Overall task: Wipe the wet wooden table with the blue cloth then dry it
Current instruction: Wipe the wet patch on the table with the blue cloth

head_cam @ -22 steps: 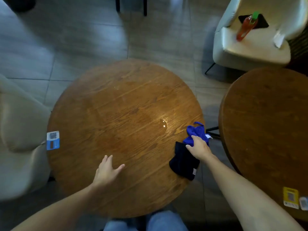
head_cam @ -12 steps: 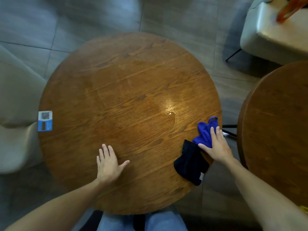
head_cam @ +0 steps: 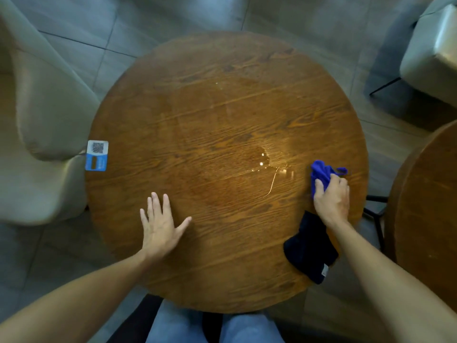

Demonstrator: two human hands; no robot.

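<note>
Right hand (head_cam: pixel 332 198): fingers curled and closed over the crumpled bright blue cloth (head_cam: pixel 320 173), which lies bunched on the right side of the round brown wooden table (head_cam: pixel 222 115), close to its right rim; a thin strip of the cloth sticks out toward that rim. Left hand (head_cam: pixel 159 227): palm down, fingers spread flat on the wood near the front left, holding nothing. Water: a shiny puddle (head_cam: pixel 265 160) sits just left of the blue cloth, with a thin wet line trailing from it toward the near side; a fainter damp sheen seems to cover the table's middle. Progress, by judgement: the wipe is at its very start, the puddle unbroken, with both wiping and drying left to do. Second cloth: a dark navy folded cloth (head_cam: pixel 309 248) lies beside the right wrist at the near right rim, one corner hanging over the edge, probably for drying. Fixed item: a blue and white sticker with a square code (head_cam: pixel 97 155) at the left rim. Room for moving: the top is otherwise bare, so strokes to the left and away are unhindered. Surroundings: a pale cushioned chair (head_cam: pixel 44 134) stands against the left rim, and a second round wooden table (head_cam: pixel 427 206) is near on the right, leaving a narrow gap for the elbow.
</note>
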